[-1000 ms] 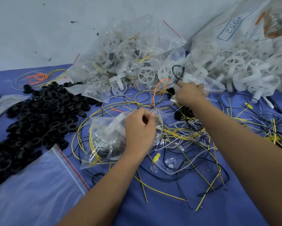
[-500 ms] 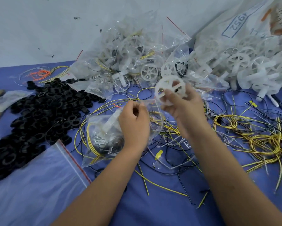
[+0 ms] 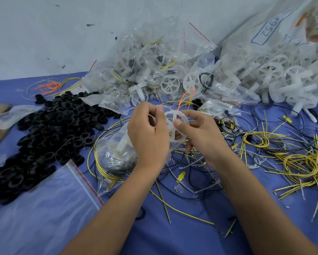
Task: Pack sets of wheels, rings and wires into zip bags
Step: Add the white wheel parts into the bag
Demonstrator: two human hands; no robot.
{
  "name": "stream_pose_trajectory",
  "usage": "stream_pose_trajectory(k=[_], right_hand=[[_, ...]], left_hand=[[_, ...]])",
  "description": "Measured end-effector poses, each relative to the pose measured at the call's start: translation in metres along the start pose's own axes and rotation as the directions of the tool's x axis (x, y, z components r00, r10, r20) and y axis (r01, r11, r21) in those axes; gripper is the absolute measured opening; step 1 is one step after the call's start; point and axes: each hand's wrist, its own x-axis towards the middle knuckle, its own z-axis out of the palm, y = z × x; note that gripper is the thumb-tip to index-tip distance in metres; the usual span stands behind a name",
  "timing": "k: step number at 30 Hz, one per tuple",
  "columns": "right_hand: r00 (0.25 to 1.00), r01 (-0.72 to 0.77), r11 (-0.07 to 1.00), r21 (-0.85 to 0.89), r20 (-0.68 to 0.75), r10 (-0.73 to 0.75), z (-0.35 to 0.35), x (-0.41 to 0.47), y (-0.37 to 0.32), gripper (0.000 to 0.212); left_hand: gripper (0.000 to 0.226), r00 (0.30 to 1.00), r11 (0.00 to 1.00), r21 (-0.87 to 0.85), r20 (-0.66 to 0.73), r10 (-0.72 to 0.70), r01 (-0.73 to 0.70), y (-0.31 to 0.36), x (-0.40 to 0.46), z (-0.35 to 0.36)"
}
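Once lifted clear of the far heap and carried in to the middle, now pinched at the rim by the right hand [image 3: 200,133]: one white wheel [image 3: 179,116], thumb laid across a spoke, fingers curled behind. Held on edge above the cloth, touching the left fingers. Half a second back, raised higher and apart from the bag; a second back, not yet in hand, with the right hand reaching in among the packets at the back. So: picked, brought over, apparently about to go in (likely a late piece of this set, judging by the yellow wire and dark parts already inside).

Left hand [image 3: 149,133]: curled, pinching the lip of the zip bag [image 3: 115,153] between thumb and fingertips, mouth drawn up toward the wheel. Knuckles toward the camera, so no telling how wide the mouth gapes. Bag body slumped on the blue cloth [image 3: 173,236], below and left of that hand.

Forearms angled in from the bottom edge, wrists close together, hands meeting over the tangle.

Further out: black rings [image 3: 49,133] heaped to the left, empty zip bags [image 3: 44,199] stacked near left, loose wires [image 3: 292,159] sprawled to the right, filled bags [image 3: 150,67] piled at the back, sack of wheels [image 3: 283,78] at back right.
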Motion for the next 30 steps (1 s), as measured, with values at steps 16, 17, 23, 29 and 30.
stream_pose_trajectory(k=[16, 17, 23, 29, 30], right_hand=[[0.968, 0.134, 0.973, 0.186, 0.184, -0.168, 0.009, -0.007, 0.002, 0.022], [0.951, 0.155, 0.974, 0.164, 0.243, -0.192, 0.009, -0.007, 0.0, 0.028], [0.876, 0.267, 0.95, -0.163, 0.452, -0.169, 0.012, -0.01, 0.002, 0.058], [0.911, 0.225, 0.938, -0.263, 0.399, -0.106, 0.015, -0.007, 0.012, 0.048], [0.918, 0.238, 0.933, -0.27, 0.376, -0.126, 0.017, -0.007, 0.014, 0.045]], left_hand=[[0.027, 0.914, 0.948, 0.005, 0.267, 0.306, -0.319, 0.051, -0.019, 0.009], [0.029, 0.919, 0.953, 0.011, 0.268, 0.288, -0.301, 0.051, -0.017, 0.008], [0.024, 0.941, 0.968, 0.131, 0.295, 0.166, -0.212, 0.036, -0.005, 0.004], [0.026, 0.926, 0.968, 0.161, 0.356, 0.125, -0.193, 0.032, -0.003, 0.005], [0.028, 0.928, 0.969, 0.151, 0.348, 0.133, -0.195, 0.033, -0.004, 0.005]])
